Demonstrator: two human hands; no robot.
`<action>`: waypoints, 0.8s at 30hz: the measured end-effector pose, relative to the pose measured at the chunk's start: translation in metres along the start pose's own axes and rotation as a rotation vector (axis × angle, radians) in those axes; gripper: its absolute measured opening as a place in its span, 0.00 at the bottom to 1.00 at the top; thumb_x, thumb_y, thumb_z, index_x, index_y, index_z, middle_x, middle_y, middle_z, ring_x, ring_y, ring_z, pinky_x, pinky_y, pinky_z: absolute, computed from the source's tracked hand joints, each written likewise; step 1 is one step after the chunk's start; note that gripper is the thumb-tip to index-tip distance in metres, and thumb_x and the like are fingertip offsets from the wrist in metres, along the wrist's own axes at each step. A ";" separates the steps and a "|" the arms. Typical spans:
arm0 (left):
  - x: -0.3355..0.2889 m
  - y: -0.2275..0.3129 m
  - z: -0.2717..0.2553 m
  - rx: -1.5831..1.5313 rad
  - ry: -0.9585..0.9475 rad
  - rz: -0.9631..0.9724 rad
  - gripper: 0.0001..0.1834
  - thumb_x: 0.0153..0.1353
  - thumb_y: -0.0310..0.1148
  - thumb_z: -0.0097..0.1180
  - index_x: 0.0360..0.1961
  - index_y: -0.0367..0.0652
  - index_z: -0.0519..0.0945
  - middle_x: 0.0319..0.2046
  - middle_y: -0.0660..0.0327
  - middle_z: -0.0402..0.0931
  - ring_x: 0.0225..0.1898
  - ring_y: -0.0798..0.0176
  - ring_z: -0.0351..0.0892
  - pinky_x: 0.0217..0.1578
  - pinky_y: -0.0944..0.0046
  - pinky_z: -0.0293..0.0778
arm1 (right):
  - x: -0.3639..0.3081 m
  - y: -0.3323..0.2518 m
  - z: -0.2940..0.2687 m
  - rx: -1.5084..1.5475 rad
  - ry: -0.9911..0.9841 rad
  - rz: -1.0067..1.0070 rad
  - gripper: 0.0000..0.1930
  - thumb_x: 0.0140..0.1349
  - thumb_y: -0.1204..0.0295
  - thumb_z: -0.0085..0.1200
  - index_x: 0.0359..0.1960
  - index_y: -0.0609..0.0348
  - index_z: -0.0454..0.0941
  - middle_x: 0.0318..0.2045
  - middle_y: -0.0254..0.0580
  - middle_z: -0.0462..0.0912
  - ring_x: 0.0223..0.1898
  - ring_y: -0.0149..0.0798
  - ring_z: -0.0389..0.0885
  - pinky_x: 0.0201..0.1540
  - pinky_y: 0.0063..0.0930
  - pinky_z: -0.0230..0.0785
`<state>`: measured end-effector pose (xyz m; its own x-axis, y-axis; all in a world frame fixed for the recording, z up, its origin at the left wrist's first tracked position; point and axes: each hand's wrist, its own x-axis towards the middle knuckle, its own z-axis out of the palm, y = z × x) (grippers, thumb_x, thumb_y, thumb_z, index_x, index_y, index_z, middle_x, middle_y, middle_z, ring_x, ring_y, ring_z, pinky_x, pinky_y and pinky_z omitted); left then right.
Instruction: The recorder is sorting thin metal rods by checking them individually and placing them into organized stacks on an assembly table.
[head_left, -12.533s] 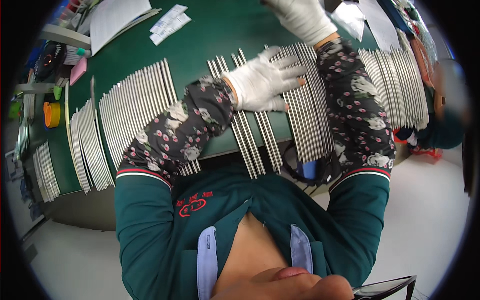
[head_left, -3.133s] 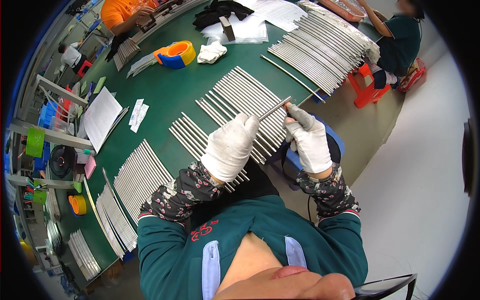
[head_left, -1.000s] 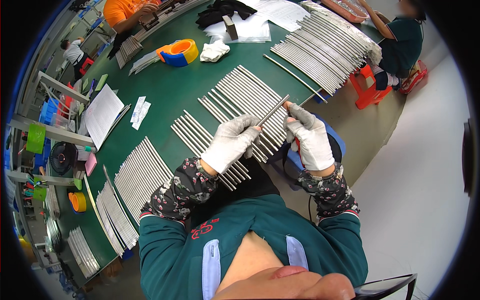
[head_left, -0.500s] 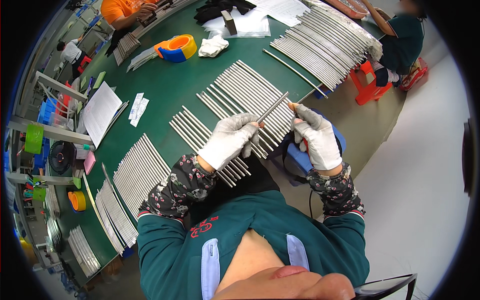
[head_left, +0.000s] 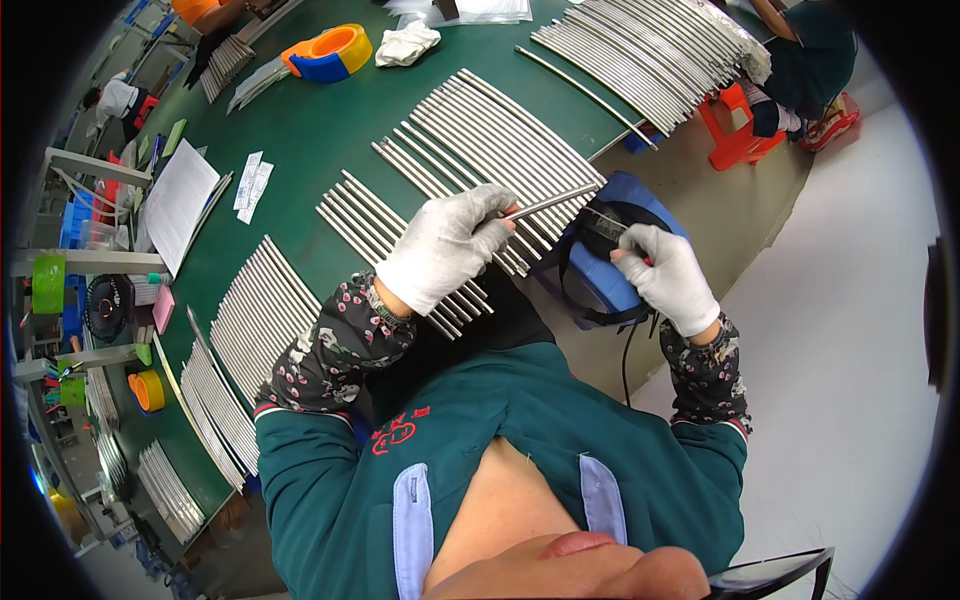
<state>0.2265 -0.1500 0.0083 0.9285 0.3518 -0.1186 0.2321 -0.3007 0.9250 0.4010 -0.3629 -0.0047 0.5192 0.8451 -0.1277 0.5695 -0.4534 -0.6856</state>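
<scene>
My left hand point(head_left: 440, 245), in a white glove, is closed on a metal rod point(head_left: 555, 200) whose free end points right. That rod lies over a row of similar rods point(head_left: 495, 130) on the green table. My right hand point(head_left: 672, 280), also gloved in white, is closed, apart from the rod, over the blue stool beyond the table edge. From its fingers juts a slim tool point(head_left: 608, 220) with a bit of red at the grip; its exact kind is unclear. A smaller group of rods point(head_left: 365, 225) lies beside and partly under my left hand.
More rods lie in rows at the left point(head_left: 262, 310) and far right point(head_left: 640, 60). A tape roll point(head_left: 330, 52) and a crumpled white cloth point(head_left: 407, 44) sit at the back. A blue stool point(head_left: 645, 200) with a black strap stands by the table edge. Another person sits at far right.
My right hand has moved right and down, away from the rod. The rod in my left hand has tipped flatter, its free end swinging down. The whole view has shifted slightly.
</scene>
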 end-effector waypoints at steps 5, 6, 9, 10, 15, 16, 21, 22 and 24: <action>-0.001 -0.022 -0.004 0.411 0.096 0.332 0.11 0.59 0.22 0.60 0.44 0.39 0.80 0.30 0.60 0.80 0.30 0.66 0.81 0.34 0.68 0.77 | 0.014 -0.014 0.024 0.286 0.309 -0.193 0.17 0.51 0.79 0.65 0.45 0.59 0.79 0.33 0.38 0.79 0.29 0.36 0.75 0.36 0.24 0.70; -0.002 -0.022 -0.003 0.415 0.124 0.365 0.12 0.56 0.29 0.61 0.43 0.48 0.80 0.30 0.57 0.80 0.33 0.52 0.81 0.34 0.58 0.78 | 0.019 -0.017 0.028 0.231 0.346 -0.280 0.17 0.51 0.78 0.65 0.45 0.60 0.79 0.33 0.39 0.79 0.30 0.36 0.76 0.36 0.25 0.70; -0.006 -0.020 -0.006 0.511 0.071 0.410 0.12 0.55 0.27 0.60 0.42 0.48 0.78 0.30 0.60 0.80 0.32 0.55 0.81 0.31 0.59 0.77 | 0.024 -0.020 0.035 0.227 0.294 -0.317 0.15 0.49 0.78 0.66 0.41 0.61 0.80 0.33 0.41 0.79 0.32 0.39 0.78 0.37 0.27 0.70; -0.006 -0.023 -0.006 0.509 0.071 0.405 0.12 0.55 0.27 0.60 0.42 0.48 0.78 0.30 0.60 0.80 0.32 0.55 0.81 0.31 0.59 0.77 | 0.028 -0.015 0.040 0.237 0.258 -0.354 0.13 0.50 0.78 0.66 0.38 0.62 0.81 0.32 0.41 0.79 0.32 0.39 0.78 0.37 0.27 0.70; -0.002 -0.035 -0.017 0.833 0.045 0.689 0.13 0.51 0.25 0.60 0.40 0.45 0.77 0.26 0.61 0.76 0.27 0.57 0.79 0.28 0.62 0.76 | 0.032 -0.017 0.053 0.497 0.134 0.014 0.05 0.57 0.76 0.61 0.31 0.66 0.78 0.26 0.37 0.79 0.30 0.31 0.76 0.35 0.23 0.67; 0.001 -0.039 -0.021 0.981 0.027 0.772 0.12 0.50 0.26 0.57 0.37 0.45 0.75 0.25 0.64 0.74 0.27 0.60 0.78 0.25 0.64 0.74 | 0.032 -0.021 0.055 0.625 0.129 0.106 0.07 0.61 0.74 0.59 0.30 0.67 0.78 0.24 0.35 0.79 0.27 0.26 0.74 0.34 0.22 0.66; 0.034 -0.074 -0.050 1.099 -0.115 0.851 0.08 0.53 0.28 0.54 0.36 0.46 0.75 0.30 0.65 0.74 0.34 0.63 0.78 0.34 0.63 0.75 | 0.035 -0.005 0.085 0.543 0.150 0.123 0.09 0.64 0.72 0.58 0.30 0.67 0.79 0.22 0.33 0.78 0.25 0.24 0.72 0.31 0.19 0.66; 0.040 -0.082 -0.054 1.127 -0.115 0.866 0.08 0.53 0.28 0.54 0.36 0.47 0.76 0.31 0.65 0.74 0.34 0.63 0.78 0.34 0.64 0.75 | 0.036 -0.002 0.091 0.525 0.118 0.107 0.10 0.64 0.71 0.58 0.30 0.67 0.79 0.22 0.33 0.79 0.25 0.24 0.73 0.31 0.19 0.66; 0.047 -0.096 -0.059 1.163 -0.122 0.874 0.06 0.55 0.29 0.53 0.35 0.48 0.76 0.32 0.66 0.73 0.35 0.63 0.77 0.34 0.64 0.76 | 0.037 -0.004 0.103 0.482 0.081 0.165 0.11 0.63 0.70 0.59 0.30 0.68 0.79 0.22 0.34 0.80 0.24 0.24 0.73 0.30 0.20 0.66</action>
<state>0.2312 -0.0524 -0.0653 0.8981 -0.3735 0.2324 -0.3641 -0.9276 -0.0837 0.3520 -0.3009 -0.0809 0.6359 0.7399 -0.2196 0.1269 -0.3808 -0.9159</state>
